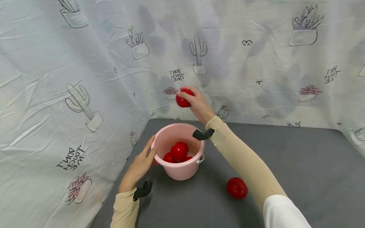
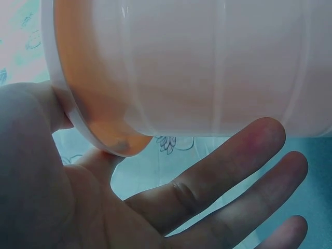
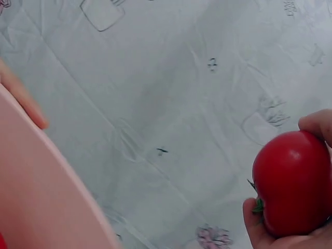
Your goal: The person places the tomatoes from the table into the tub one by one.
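My right hand (image 1: pixel 199 103) grips a red tomato (image 1: pixel 183 98) in the air, above and behind the bucket's far rim. Fingers curl round the fruit, and its green stem shows in the right wrist view, where the tomato (image 3: pixel 293 184) is well apart from the bucket wall. A pink bucket (image 1: pixel 179 172) stands upright on the grey table, with several red tomatoes (image 1: pixel 179 152) inside. At its left side my left hand (image 1: pixel 139 167) touches the rim with thumb and index finger. In the left wrist view the other fingers (image 2: pixel 223 181) stretch out straight along the bucket's outside.
Another tomato (image 1: pixel 237 188) lies on the grey table (image 1: pixel 308 171), to the right of the bucket and close to my right forearm. A white handle (image 1: pixel 201 159) hangs at the bucket's right side. Cloth with cactus prints (image 1: pixel 242 69) hangs behind and to the left.
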`<action>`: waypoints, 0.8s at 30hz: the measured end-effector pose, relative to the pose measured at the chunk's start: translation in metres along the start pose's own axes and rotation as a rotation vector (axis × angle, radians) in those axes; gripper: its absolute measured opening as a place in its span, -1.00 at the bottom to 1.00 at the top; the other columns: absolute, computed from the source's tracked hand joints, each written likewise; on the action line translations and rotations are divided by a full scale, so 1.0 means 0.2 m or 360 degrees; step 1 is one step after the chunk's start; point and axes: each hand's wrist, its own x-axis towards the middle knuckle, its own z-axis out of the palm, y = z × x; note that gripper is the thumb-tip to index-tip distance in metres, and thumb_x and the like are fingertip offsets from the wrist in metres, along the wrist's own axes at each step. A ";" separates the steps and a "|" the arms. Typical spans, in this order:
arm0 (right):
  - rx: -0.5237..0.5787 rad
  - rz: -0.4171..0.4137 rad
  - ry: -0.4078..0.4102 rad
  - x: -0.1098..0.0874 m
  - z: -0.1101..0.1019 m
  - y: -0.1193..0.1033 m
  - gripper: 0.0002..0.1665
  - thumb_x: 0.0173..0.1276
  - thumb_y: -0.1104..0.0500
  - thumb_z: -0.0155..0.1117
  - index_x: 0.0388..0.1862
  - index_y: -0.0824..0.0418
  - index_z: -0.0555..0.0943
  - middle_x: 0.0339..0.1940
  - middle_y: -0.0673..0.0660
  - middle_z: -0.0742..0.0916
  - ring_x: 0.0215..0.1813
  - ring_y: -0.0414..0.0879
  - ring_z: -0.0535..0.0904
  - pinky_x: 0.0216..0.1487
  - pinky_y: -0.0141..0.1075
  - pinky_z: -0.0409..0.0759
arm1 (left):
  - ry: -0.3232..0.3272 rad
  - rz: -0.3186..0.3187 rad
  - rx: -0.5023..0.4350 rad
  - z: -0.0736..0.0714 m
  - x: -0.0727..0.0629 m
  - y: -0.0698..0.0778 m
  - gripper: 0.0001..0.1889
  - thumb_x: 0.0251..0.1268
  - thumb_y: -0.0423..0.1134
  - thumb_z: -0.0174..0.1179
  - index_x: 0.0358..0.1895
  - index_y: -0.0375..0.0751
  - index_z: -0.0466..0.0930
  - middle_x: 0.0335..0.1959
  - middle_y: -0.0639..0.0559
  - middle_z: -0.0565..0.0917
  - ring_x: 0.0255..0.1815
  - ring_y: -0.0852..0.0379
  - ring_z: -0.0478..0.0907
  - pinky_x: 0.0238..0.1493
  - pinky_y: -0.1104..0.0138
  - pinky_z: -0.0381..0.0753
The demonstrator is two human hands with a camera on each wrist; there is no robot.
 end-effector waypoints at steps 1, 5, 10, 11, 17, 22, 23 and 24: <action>0.0019 0.0014 -0.0020 0.00 0.01 0.02 -0.59 0.45 0.14 0.26 0.24 0.14 0.53 0.41 0.20 0.48 0.30 0.04 0.47 0.16 -0.20 0.62 | -0.0003 -0.0002 0.0000 0.01 0.01 0.00 -0.44 0.59 0.25 -0.22 0.55 0.71 -0.12 -0.25 -0.02 0.76 -0.05 0.03 0.67 0.14 -0.08 0.53; 0.0055 0.0073 -0.0096 0.01 0.03 0.11 -0.61 0.46 0.15 0.25 0.23 0.13 0.55 0.35 0.13 0.52 0.28 0.04 0.48 0.06 -0.27 0.66 | -0.0016 0.0007 0.0001 0.03 0.02 -0.01 -0.44 0.60 0.24 -0.22 0.54 0.73 -0.14 -0.25 -0.01 0.77 -0.05 0.05 0.68 0.14 -0.10 0.52; 0.0040 0.0135 -0.0181 0.00 0.02 0.20 -0.60 0.45 0.13 0.23 0.25 0.09 0.55 0.28 0.11 0.56 0.21 0.01 0.52 -0.01 -0.32 0.68 | -0.0011 -0.0003 0.0040 0.04 0.04 -0.02 -0.44 0.60 0.25 -0.24 0.54 0.74 -0.15 -0.26 0.05 0.76 -0.07 0.12 0.68 0.14 -0.15 0.54; 0.0034 0.0144 -0.0202 0.00 0.02 0.21 -0.60 0.45 0.13 0.23 0.24 0.08 0.55 0.27 0.11 0.57 0.19 0.00 0.52 -0.02 -0.33 0.68 | -0.0011 -0.0009 0.0046 0.04 0.04 -0.02 -0.45 0.60 0.25 -0.25 0.54 0.74 -0.15 -0.26 0.06 0.76 -0.07 0.12 0.68 0.13 -0.14 0.54; 0.0038 0.0124 -0.0401 0.00 0.02 0.26 -0.62 0.42 0.14 0.21 0.20 0.07 0.58 0.19 0.10 0.62 0.14 0.00 0.56 -0.02 -0.31 0.69 | -0.0009 -0.0030 0.0056 0.04 0.05 -0.02 -0.45 0.59 0.26 -0.26 0.54 0.75 -0.15 -0.29 0.06 0.73 -0.05 0.09 0.64 0.07 -0.06 0.52; 0.0041 0.0182 -0.0705 -0.01 0.02 0.29 -0.62 0.38 0.23 0.16 0.16 0.10 0.59 0.14 0.12 0.65 0.16 0.01 0.58 0.06 -0.26 0.69 | -0.0007 -0.0062 0.0037 0.01 0.04 -0.02 -0.45 0.59 0.27 -0.25 0.53 0.77 -0.15 -0.22 0.05 0.75 0.07 0.05 0.64 0.15 -0.19 0.50; 0.0029 0.0203 -0.0765 -0.01 0.02 0.30 -0.61 0.36 0.24 0.16 0.16 0.12 0.58 0.14 0.13 0.65 0.18 0.02 0.57 0.08 -0.25 0.69 | -0.0010 -0.0066 0.0031 0.01 0.05 -0.02 -0.45 0.59 0.27 -0.25 0.53 0.76 -0.15 -0.19 0.04 0.76 0.09 0.04 0.64 0.19 -0.24 0.48; 0.0006 0.0219 -0.0818 -0.01 0.02 0.30 -0.59 0.35 0.25 0.16 0.19 0.18 0.57 0.15 0.15 0.64 0.18 0.03 0.57 0.09 -0.24 0.68 | -0.0012 -0.0070 0.0027 0.01 0.05 -0.03 -0.44 0.59 0.27 -0.25 0.53 0.76 -0.15 -0.15 0.03 0.76 0.12 0.03 0.64 0.22 -0.28 0.46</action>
